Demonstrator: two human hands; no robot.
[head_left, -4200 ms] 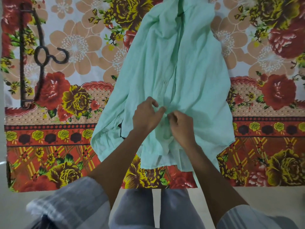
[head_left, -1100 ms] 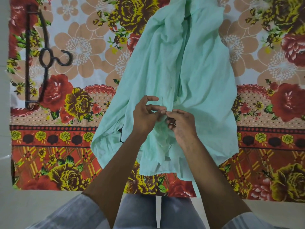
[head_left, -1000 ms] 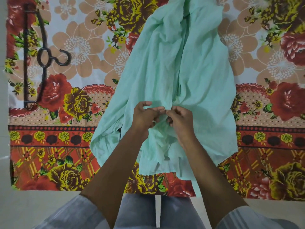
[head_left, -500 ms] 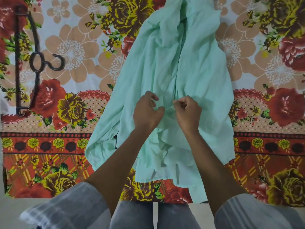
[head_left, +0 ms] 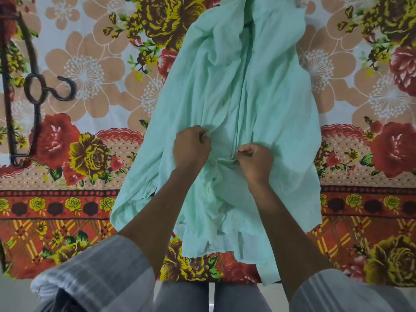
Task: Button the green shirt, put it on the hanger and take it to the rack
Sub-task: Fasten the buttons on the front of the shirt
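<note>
The pale green shirt (head_left: 236, 91) lies front up on a floral bedsheet, its collar at the top edge and its hem near me. My left hand (head_left: 191, 149) grips a fold of the shirt's front edge, fingers curled tight. My right hand (head_left: 254, 161) pinches the other front edge just right of the placket, a short gap from the left hand. Small pale buttons (head_left: 208, 189) show below my hands on the lower placket. A dark hanger (head_left: 33, 91) lies flat at the far left, hook pointing right.
The floral bedsheet (head_left: 90, 154) covers the whole surface; its near edge runs just above my knees. My grey trousers (head_left: 184, 298) and striped sleeves fill the bottom of the view. The sheet lies flat left and right of the shirt.
My hands have drawn slightly apart and curled tighter on the two front edges; a second ago their fingertips met at the placket. The hanger has not moved.
</note>
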